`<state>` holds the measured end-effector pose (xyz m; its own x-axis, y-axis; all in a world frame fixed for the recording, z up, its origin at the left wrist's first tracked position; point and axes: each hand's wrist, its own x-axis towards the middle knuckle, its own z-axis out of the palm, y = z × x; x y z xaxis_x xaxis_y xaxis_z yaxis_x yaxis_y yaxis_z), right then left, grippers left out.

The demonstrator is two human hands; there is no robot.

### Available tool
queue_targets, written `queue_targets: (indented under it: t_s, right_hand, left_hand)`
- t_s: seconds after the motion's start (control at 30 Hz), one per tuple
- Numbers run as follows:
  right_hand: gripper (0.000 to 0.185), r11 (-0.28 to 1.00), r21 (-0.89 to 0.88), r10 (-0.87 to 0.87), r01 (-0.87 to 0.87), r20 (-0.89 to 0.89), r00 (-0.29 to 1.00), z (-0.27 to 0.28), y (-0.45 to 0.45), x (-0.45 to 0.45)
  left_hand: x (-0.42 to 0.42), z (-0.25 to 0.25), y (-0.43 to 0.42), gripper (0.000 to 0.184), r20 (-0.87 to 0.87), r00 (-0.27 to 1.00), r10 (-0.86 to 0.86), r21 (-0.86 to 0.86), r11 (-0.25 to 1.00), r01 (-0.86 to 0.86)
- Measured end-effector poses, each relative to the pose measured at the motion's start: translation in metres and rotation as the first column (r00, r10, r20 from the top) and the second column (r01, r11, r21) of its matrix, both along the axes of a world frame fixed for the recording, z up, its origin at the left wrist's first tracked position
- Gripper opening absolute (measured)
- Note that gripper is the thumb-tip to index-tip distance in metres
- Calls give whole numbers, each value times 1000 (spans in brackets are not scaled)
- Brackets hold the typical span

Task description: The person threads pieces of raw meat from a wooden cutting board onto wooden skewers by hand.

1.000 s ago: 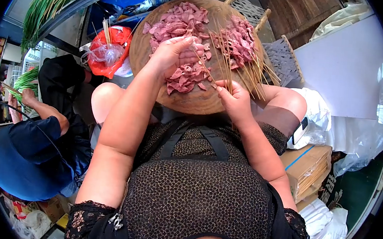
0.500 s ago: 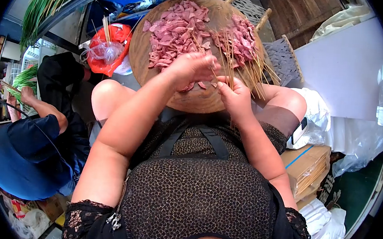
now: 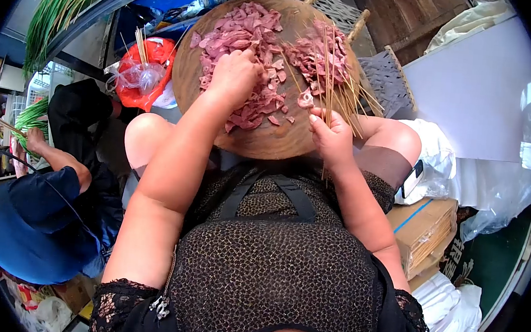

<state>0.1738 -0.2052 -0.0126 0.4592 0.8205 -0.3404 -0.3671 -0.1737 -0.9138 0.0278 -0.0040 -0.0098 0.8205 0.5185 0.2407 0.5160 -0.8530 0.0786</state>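
A round wooden board (image 3: 267,146) bears a big pile of sliced raw meat (image 3: 245,33). My left hand (image 3: 238,76) reaches down onto this pile, fingers curled into the slices; what they pinch is hidden. Nearer the board's front right edge, my right hand (image 3: 332,137) is closed around several thin bamboo skewers (image 3: 329,87) that point up and away. A pale piece of meat (image 3: 306,99) sits just above its thumb, seemingly on a skewer. Behind that hand, skewered meat (image 3: 315,54) lies heaped, its bare sticks (image 3: 361,102) fanning toward the right.
Left of the board, a red plastic bag (image 3: 145,69) holds upright skewers. A co-worker in dark blue (image 3: 39,223) sits at the far left near green stalks (image 3: 32,116). A woven stool (image 3: 388,79), a white surface (image 3: 471,88) and stacked cardboard (image 3: 425,232) are on the right.
My left hand has moved away from the right hand, left and forward onto the meat pile. The right hand has shifted slightly right and lower, still gripping skewers; a pale meat piece now shows above it.
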Motion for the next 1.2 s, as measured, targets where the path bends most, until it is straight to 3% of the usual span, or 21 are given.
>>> queue_targets:
  t_s: [0.1, 0.13, 0.2, 0.23, 0.27, 0.3, 0.33, 0.37, 0.47, 0.7, 0.77, 0.97, 1.2]
  right_hand:
    - [14, 1000, 18, 14, -13, -39, 999, 0, -3, -1]
    - [14, 999, 37, 31, -29, -63, 998, -1, -3, -2]
    - [14, 998, 20, 60, -59, -35, 998, 1, -3, -8]
    - [15, 996, -3, 85, -85, -1, 996, 2, -2, -11]
    - [15, 996, 0, 88, -88, -2, 996, 1, -1, -13]
    - [15, 993, -2, 117, -117, -17, 993, -2, 0, -14]
    - [14, 989, -5, 145, -145, -31, 989, -5, 1, -15]
    - [15, 989, -14, 147, -147, 56, 988, -9, 2, -17]
    - [14, 989, -15, 145, -144, 51, 988, -7, 4, -18]
    - [17, 986, -61, 159, -157, 15, 987, -3, -1, -15]
    - [17, 988, -70, 146, -137, 139, 979, -1, -1, -15]
    - [17, 992, -37, 128, -122, 256, 958, -2, 0, -20]
    - [17, 995, -27, 100, -96, 260, 960, -8, 4, -25]
  left_hand:
    - [-4, 0, 1, 13, 286, 957, 39, -291, 956, 48]
    - [-4, 1, 1, 13, 281, 959, 41, -289, 956, 44]
    - [-3, 4, 3, 20, 407, 799, 442, -704, 710, -34]
    - [-5, 4, 4, 20, 407, 798, 444, -701, 712, -39]
    - [-7, 4, 5, 17, 430, 710, 558, -865, 480, 147]
    - [-8, 4, 5, 19, 401, 624, 671, -910, 213, 356]
    - [-9, 4, 5, 24, 322, 552, 769, -828, -53, 557]
    - [-9, 4, 4, 27, 335, 540, 772, -791, -81, 606]
    - [-10, 7, 1, 28, 343, 528, 777, -739, -124, 663]
    - [-8, 12, -1, 31, 299, 565, 769, -775, -150, 614]
    - [-8, 13, -2, 32, 286, 604, 744, -786, -179, 592]
    - [-7, 12, -5, 30, 273, 607, 747, -758, -222, 614]
    - [0, 13, -20, 31, 260, 596, 760, -773, -206, 600]
